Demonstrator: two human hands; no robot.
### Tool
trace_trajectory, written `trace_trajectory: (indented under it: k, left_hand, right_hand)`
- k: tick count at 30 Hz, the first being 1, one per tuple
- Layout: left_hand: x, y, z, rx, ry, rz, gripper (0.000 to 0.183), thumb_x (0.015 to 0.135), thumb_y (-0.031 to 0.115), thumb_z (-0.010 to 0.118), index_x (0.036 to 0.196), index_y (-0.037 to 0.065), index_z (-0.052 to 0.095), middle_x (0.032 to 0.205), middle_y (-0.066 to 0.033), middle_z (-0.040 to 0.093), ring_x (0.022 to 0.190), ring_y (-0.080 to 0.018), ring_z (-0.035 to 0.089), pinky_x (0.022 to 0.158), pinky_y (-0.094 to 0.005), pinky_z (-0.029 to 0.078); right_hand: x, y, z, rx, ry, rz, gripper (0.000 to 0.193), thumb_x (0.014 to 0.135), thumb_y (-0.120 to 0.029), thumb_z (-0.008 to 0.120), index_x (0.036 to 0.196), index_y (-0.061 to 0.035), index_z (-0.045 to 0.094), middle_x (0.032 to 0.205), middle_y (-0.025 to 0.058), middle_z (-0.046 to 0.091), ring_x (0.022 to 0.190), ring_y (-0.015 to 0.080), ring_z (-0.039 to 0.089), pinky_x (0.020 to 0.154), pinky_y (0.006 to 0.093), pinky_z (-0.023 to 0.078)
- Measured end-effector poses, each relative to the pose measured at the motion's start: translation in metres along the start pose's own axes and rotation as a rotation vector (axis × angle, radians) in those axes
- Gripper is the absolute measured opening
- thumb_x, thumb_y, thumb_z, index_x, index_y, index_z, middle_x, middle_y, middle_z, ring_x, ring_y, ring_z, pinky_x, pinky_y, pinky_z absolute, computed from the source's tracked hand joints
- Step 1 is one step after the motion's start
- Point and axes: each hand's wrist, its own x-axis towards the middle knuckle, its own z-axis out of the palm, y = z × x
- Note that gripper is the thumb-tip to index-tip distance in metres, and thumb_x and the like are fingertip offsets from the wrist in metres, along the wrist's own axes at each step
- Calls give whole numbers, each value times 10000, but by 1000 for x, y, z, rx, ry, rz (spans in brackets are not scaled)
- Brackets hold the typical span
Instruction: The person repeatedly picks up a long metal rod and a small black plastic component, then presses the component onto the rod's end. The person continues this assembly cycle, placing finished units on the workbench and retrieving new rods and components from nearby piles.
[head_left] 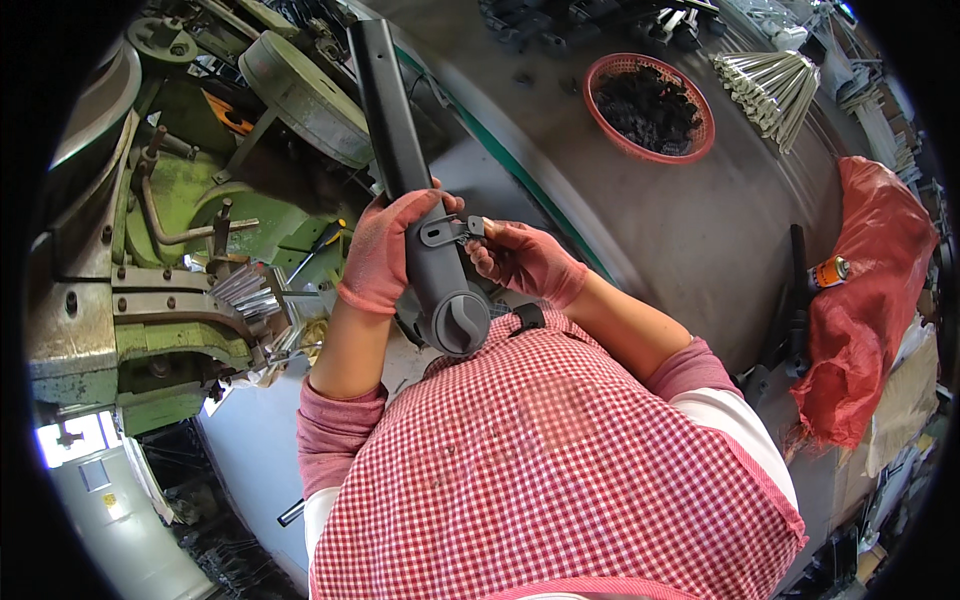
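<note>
Frame centre taken as clock centre. Dark worktable (700, 230) is spread from 12 to 3 o'clock; green machine (195, 200) is seen at 9–10. Red-and-white checked apron (550, 470) is worn, 6 o'clock. Red sack (865, 310) is laid at 3. Long dark tube assembly (390, 110) is held up near centre, far end pointed at 11, round-knobbed end set close to the apron. Bundle of pale rods (768, 95) is fanned out at 2; red basket (668, 156), filled with black parts (645, 110), is placed between 1 and 2. Tube is gripped by gloved left hand (385, 245), fingers wrapped around it. Orange can (828, 272) is seen at 3, against the sack. Slotted bracket (437, 232) is seated on the tube's side; just beside it, small dark piece (476, 228) is pinched between thumb and fingers of gloved right hand (530, 265).
</note>
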Motion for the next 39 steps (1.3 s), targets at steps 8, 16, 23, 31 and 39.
trace_trajectory:
  k: [8,16,23,31,39]
  left_hand:
    - [12,1,5,-158,-70,-39,291,937,105,610,1198,-7,545,1015,-162,661,1101,-302,628,922,-451,547]
    - [8,-8,21,-99,-15,59,226,911,90,641,1103,-18,591,1010,-168,677,910,-247,679,781,-344,578]
    - [7,-5,34,98,42,70,243,884,21,589,1125,-3,579,977,-148,671,915,-268,676,768,-413,586]
    - [10,-23,41,98,-23,28,215,831,-30,641,1045,-17,623,991,-99,690,851,-172,678,736,-293,571]
    - [2,-23,24,463,-80,307,308,810,-73,663,1101,21,628,968,12,661,833,-52,605,719,-209,497]
  right_hand:
    - [-4,-7,5,162,-167,2,321,1052,-179,452,1242,65,539,1076,150,638,989,219,658,907,319,577]
    - [-6,-9,8,227,-5,-3,265,1042,-149,441,1181,33,574,1029,120,627,1009,252,644,926,342,563]
    - [0,-8,2,86,280,43,205,992,-178,495,1121,-143,652,857,40,637,789,169,647,705,273,560]
    - [20,-9,11,-66,158,-25,201,967,-304,517,937,-197,684,688,-59,556,478,74,391,399,215,279]
    - [6,-15,57,-298,412,-142,247,997,-300,446,863,-151,591,605,-76,384,437,69,326,395,208,241]
